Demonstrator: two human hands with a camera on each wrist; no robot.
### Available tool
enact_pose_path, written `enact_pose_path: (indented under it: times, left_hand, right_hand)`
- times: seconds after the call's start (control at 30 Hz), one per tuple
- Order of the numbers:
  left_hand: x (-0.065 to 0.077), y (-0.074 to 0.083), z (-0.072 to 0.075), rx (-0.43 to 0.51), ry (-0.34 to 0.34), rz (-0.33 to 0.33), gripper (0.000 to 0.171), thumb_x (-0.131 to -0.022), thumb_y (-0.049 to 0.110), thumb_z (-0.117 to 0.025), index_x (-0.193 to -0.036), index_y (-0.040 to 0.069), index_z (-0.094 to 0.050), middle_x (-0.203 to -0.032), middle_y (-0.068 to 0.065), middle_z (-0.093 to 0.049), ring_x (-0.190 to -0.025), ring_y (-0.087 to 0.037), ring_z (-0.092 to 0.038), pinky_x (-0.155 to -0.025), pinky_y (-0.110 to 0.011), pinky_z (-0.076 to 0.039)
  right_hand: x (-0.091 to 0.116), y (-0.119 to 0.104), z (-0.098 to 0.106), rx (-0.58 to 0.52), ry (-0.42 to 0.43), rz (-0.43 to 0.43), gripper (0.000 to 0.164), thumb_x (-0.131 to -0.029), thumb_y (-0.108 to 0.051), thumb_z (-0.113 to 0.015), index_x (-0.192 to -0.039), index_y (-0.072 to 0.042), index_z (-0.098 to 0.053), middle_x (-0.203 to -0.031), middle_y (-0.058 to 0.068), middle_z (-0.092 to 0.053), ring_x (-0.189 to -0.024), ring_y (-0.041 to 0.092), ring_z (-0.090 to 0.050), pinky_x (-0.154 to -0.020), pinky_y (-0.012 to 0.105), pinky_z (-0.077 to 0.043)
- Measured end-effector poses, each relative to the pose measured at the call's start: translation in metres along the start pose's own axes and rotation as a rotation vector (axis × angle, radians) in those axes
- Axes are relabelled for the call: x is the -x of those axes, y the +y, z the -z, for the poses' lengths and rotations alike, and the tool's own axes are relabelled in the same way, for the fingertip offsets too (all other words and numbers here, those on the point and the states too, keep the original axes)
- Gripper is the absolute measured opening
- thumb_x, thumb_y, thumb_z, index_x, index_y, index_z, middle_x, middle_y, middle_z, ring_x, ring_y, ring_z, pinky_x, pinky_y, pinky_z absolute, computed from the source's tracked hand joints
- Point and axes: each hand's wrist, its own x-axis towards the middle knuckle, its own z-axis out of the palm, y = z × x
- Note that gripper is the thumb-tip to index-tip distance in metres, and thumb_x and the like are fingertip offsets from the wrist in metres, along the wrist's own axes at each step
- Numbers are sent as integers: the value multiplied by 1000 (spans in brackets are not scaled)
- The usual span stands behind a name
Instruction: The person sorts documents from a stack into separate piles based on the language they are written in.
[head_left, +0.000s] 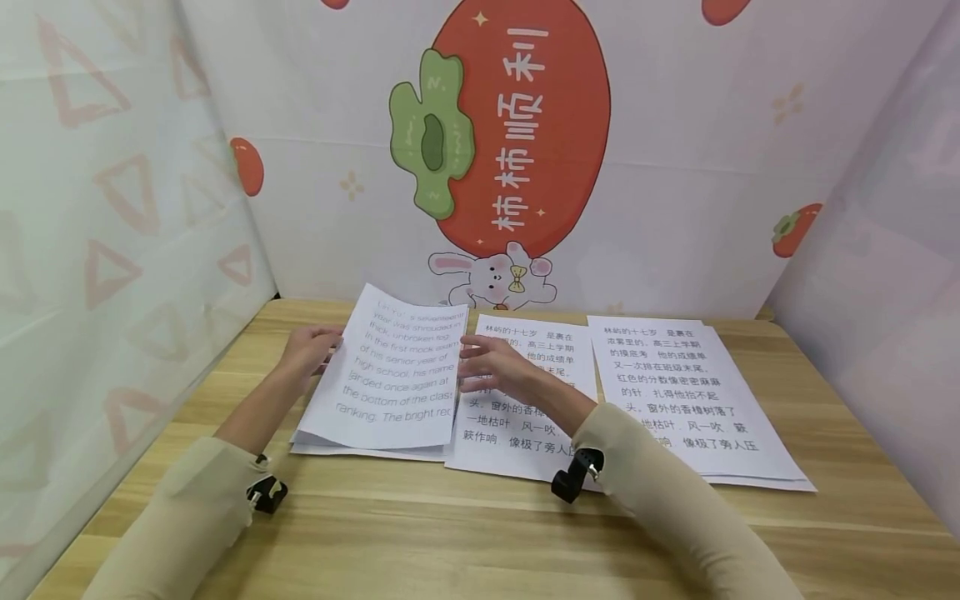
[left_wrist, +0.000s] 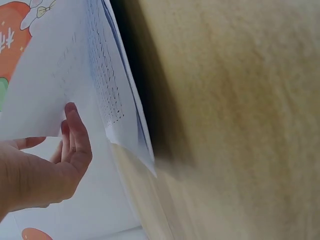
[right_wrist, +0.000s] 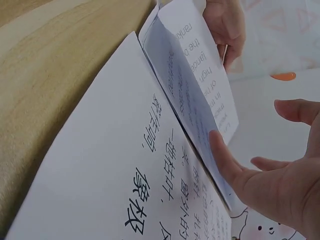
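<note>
A printed sheet of paper point(head_left: 401, 375) with English text is lifted at a tilt over another sheet with print on it at the left of the table. My left hand point(head_left: 306, 357) pinches its left edge, the fingers point(left_wrist: 77, 132) on the underside in the left wrist view. By the sheet's right edge is my right hand point(head_left: 506, 371), its fingers spread and a fingertip point(right_wrist: 217, 142) right at the paper in the right wrist view. Beneath the right hand lies a middle sheet point(head_left: 517, 450) with Chinese text, partly covered by the hand and wrist.
At the right lies a stack of sheets point(head_left: 675, 392) with Chinese text, its edges offset. The wooden table point(head_left: 420, 533) meets a printed cloth backdrop point(head_left: 660, 250) behind the papers, with cloth walls point(head_left: 150, 275) on both sides. Each wrist wears a black device point(head_left: 573, 477).
</note>
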Motion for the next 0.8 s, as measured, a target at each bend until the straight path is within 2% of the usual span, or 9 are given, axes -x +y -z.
enact_pose_path:
  times: [0.17,0.3,0.43,0.6,0.8]
  left_hand:
    - [2,2,1,-19,-21,27,54,-107,24,-48,-151,-8,-44,-140,-21,-50,-98,-20,-55,-76,-23,-52]
    - [5,2,4,-25,-39,42,55,-107,23,-46,-152,-9,-42,-150,-26,-45,-114,-29,-55,-87,-29,-51]
    - [8,2,5,-14,-17,48,56,-106,22,-44,-153,-9,-39,-154,-28,-44,-129,-35,-53,-90,-28,-54]
    - [10,1,6,0,1,36,57,-105,22,-44,-153,-9,-39,-152,-25,-43,-127,-33,-51,-93,-30,-54]
    - [13,2,3,19,6,49,54,-104,22,-47,-150,-7,-45,-144,-21,-48,-118,-28,-53,-85,-29,-53]
  right_hand:
    - [0,0,-3,9,11,-6,72,-98,-1,-53,-163,-1,-22,-163,26,-32,-133,44,-54,-111,54,-49]
    - [1,1,-2,19,17,-19,70,-99,-1,-50,-163,-1,-21,-162,28,-33,-131,46,-56,-109,52,-51]
    - [1,2,-1,23,18,-21,68,-101,-2,-48,-163,-1,-21,-160,30,-35,-130,48,-57,-108,53,-52]
    - [2,1,-1,31,20,-26,67,-102,-3,-49,-163,-2,-22,-159,31,-36,-130,47,-57,-108,51,-53]
    - [9,-2,3,86,38,-35,69,-99,-3,-55,-163,-4,-28,-157,29,-41,-130,44,-59,-106,51,-54]
